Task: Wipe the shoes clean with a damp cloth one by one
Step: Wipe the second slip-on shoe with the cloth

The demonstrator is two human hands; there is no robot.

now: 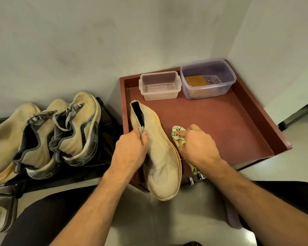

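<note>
Head view, L hand pinches knit shoe, R hand grips cloth

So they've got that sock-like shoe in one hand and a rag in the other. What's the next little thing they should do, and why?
Probably draw the cloth along the shoe's sole edge toward the toe. The left hand pinches the shoe at its collar, steadying it over the red tray, and the right hand holds the bunched cloth against that side, so a wiping stroke seems ready.
</note>
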